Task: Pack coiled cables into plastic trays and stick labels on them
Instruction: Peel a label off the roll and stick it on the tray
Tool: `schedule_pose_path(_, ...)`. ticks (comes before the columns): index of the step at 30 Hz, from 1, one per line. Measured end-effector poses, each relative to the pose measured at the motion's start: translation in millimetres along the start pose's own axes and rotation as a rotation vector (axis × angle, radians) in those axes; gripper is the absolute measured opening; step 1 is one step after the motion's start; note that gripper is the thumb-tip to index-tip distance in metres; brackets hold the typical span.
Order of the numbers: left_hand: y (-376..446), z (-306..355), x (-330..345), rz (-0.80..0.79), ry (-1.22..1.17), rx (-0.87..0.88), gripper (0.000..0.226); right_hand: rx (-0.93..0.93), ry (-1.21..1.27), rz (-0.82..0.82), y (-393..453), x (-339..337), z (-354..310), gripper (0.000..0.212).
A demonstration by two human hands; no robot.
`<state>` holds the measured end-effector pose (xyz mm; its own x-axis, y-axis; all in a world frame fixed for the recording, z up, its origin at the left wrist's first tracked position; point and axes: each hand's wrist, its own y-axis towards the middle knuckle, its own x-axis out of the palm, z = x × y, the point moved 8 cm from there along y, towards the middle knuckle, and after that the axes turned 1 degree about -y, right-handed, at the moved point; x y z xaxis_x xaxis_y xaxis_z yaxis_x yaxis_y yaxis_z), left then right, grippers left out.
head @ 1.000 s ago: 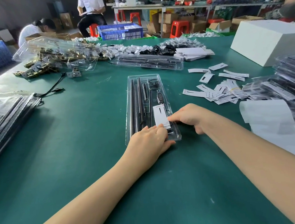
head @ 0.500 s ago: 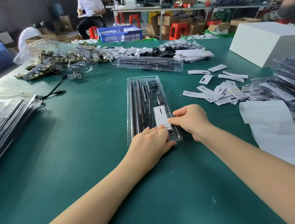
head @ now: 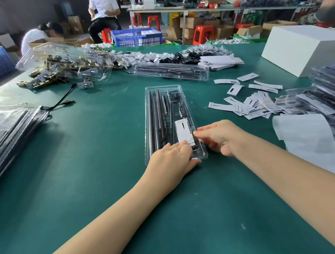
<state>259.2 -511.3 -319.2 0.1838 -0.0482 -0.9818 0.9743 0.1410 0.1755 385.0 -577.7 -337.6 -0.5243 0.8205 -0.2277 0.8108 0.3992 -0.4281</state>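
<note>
Head view: a long clear plastic tray (head: 172,124), packed with black cables and rods, is laid lengthwise on the green surface (head: 96,152) within easy reach. Its near end is pinned by the left hand (head: 173,159), fingers flat on the lid, apparently to stop sliding. A white rectangular label (head: 185,132) is pressed down by the right hand (head: 217,137), whose fingertips are together at the label's edge, probably to seat the adhesive.

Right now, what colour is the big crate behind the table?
Blue. The crate shows in the head view, past the table's far edge.
</note>
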Motion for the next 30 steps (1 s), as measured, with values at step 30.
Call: schedule_pose_path(30,0.7,-1.1,1.9,0.004,-0.032,-0.002,0.046,0.077,-0.091,-0.004,-1.1,-0.8,-1.8,0.019)
